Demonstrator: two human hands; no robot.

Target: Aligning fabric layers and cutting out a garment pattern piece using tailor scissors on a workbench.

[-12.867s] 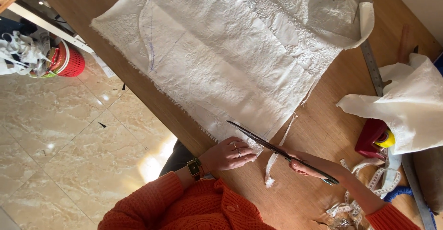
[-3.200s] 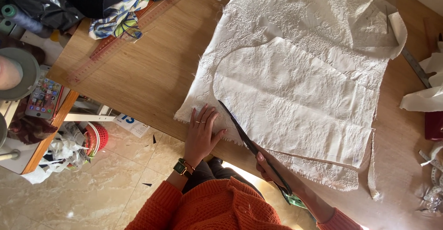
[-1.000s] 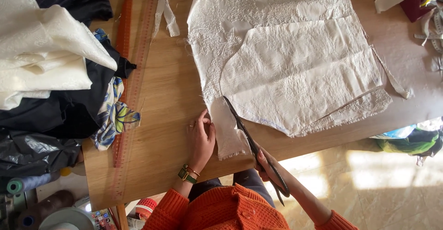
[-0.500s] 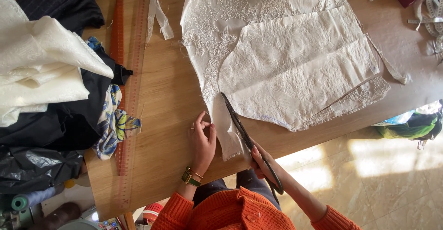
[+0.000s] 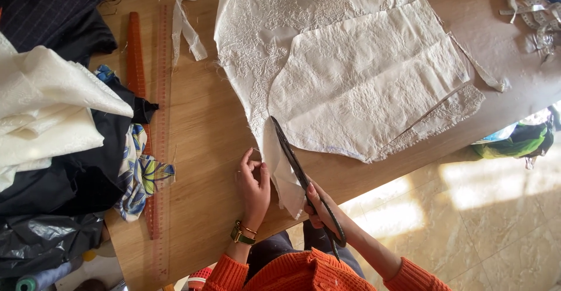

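Wooden bench (image 5: pixel 198 151) over a pale tiled floor (image 5: pixel 497 221); near edge runs diagonally just below the wrists. Bare wood lies open left of the fingers, up to a long wooden ruler (image 5: pixel 160 139). Beyond it, a heap of dark and white fabrics (image 5: pixel 58 127) crowds the far left. White embroidered cloth (image 5: pixel 350 75) spreads above and right of the fingers, cut edge curving. Scissors (image 5: pixel 295 168), blades open, bite into the cloth's lower tip. Right hand (image 5: pixel 321 209) fingers closed through the handles. Left hand (image 5: pixel 252 186) fingers pinch the hanging cut strip (image 5: pixel 280 174), just left of the blades.
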